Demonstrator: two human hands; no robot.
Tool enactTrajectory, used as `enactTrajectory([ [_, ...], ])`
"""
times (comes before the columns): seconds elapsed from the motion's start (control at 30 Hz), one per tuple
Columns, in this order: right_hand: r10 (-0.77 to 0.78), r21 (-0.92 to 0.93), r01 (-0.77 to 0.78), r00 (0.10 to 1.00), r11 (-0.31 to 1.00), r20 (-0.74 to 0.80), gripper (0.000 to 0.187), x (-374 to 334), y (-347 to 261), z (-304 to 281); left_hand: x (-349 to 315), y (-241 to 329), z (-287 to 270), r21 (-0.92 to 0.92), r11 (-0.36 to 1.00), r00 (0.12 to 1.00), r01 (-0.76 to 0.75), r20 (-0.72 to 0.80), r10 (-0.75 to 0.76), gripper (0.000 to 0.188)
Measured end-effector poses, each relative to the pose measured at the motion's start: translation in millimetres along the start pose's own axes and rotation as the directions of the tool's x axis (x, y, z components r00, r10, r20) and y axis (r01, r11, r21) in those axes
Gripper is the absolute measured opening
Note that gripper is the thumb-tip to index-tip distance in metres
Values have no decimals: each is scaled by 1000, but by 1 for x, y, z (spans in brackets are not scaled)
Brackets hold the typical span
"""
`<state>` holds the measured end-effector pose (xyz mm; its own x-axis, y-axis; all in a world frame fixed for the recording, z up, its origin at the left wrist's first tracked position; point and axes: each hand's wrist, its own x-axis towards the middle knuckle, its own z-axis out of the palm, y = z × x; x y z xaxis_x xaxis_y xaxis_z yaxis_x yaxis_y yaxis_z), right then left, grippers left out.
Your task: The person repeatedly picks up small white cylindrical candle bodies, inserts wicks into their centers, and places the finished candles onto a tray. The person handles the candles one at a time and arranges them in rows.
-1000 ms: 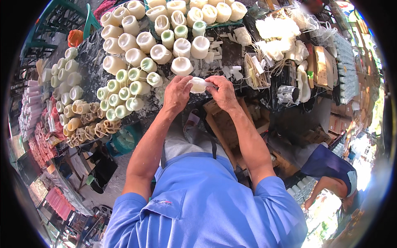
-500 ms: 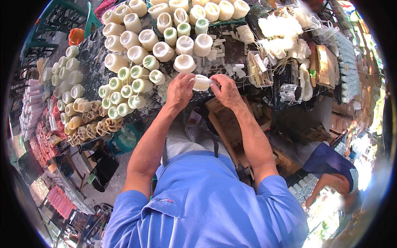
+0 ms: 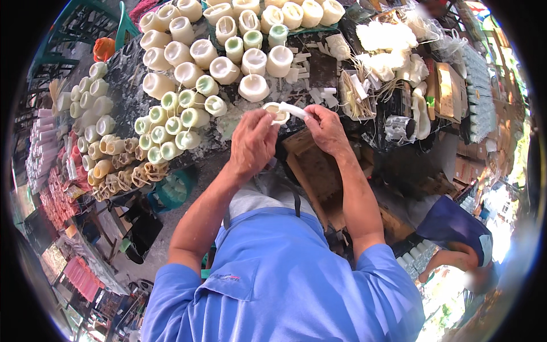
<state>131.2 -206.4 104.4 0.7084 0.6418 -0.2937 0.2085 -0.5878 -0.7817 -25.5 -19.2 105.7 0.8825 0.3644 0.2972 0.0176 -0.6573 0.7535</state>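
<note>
Over the near edge of the bench (image 3: 126, 73): small cream wax cup (image 3: 278, 115), in hand
Left hand (image 3: 253, 139): fingers curled in, pinching the cup's side
Right hand (image 3: 329, 130): mostly closed, thumb and fingertips gripping a white strip (image 3: 294, 110) that ends right by the cup's rim, can't tell if they touch
Towards the far edge: loads of cream candles (image 3: 224, 70), green candles (image 3: 195, 118) nearer
Right end: wick bundle (image 3: 353, 101), white lumps (image 3: 387, 37) behind it

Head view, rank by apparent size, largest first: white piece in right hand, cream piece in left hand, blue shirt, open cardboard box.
1. Blue shirt
2. Open cardboard box
3. White piece in the right hand, cream piece in the left hand: too alike to rank
</note>
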Motion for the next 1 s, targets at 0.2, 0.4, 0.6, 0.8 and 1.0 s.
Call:
enactTrajectory([
  [0.2,17,95,-49,950,994,311,28,-43,-24,-12,-13,31,2,-162,977,976,136,193,-104,33],
  [0.4,25,372,-189,914,909,404,28,-48,-9,38,-49,-5,-2,-227,753,700,618,595,-394,27],
  [0.6,117,575,-357,904,736,411,37,-45,13,103,-91,-49,-14,-438,172,455,882,700,-551,25],
  [0.8,-91,359,-17,955,933,283,21,-56,-3,108,-104,-54,-19,-524,15,469,852,749,-468,20],
  [1.0,-195,363,60,918,930,346,14,-50,-22,88,-94,-45,-26,-535,-13,491,845,785,-377,22],
])
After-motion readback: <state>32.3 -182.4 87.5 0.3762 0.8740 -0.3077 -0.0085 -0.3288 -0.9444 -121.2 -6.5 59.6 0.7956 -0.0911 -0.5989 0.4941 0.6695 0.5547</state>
